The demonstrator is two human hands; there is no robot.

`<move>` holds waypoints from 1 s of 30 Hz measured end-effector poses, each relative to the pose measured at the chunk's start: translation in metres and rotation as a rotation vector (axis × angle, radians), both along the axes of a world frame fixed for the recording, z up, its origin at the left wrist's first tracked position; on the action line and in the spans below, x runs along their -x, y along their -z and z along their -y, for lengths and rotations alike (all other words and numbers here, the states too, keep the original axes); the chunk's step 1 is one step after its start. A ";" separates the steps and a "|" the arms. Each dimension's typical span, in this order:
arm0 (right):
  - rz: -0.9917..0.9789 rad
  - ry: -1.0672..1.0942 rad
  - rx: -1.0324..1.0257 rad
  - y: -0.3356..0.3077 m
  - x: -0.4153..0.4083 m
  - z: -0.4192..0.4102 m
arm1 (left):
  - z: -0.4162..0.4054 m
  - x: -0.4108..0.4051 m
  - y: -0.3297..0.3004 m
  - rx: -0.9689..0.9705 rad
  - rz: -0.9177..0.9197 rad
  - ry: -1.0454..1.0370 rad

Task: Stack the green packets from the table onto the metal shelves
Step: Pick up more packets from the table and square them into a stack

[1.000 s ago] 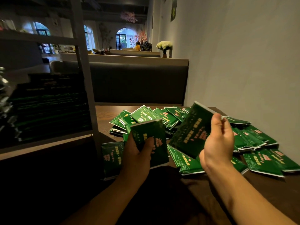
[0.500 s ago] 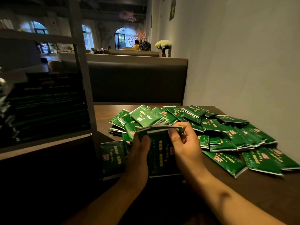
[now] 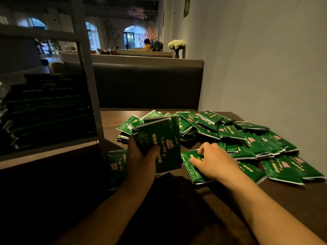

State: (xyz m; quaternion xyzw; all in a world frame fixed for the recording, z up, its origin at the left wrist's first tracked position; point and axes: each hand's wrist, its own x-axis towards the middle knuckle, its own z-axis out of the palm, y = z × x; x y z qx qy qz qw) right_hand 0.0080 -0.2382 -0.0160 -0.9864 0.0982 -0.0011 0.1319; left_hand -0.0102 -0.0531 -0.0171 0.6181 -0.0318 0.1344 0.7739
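Task partly done: metal shelf (image 3: 53,149) already stacked; left hand (image 3: 141,160) grips a gathered bundle (image 3: 159,140), right hand (image 3: 212,160) grasps another packet (image 3: 192,167), many loose packets (image 3: 256,138) remaining on the table (image 3: 109,119).

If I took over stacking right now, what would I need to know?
Left hand grips a small bundle of green packets, held upright above the table.
Right hand rests on a flat packet at the table's near edge, fingers curled at its edges.
Done: dark stacks already sit on the metal shelf.
Left: a big loose pile remains on the table.
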 end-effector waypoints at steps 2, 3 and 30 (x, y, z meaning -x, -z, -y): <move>-0.029 -0.003 -0.013 0.000 0.002 -0.003 | -0.001 0.000 -0.001 0.005 0.014 -0.014; -0.033 -0.001 -0.033 -0.001 0.002 -0.003 | -0.001 -0.001 -0.001 0.001 0.017 -0.017; 0.134 -0.297 -0.983 -0.022 0.008 -0.005 | -0.009 -0.008 -0.007 0.021 -0.046 -0.199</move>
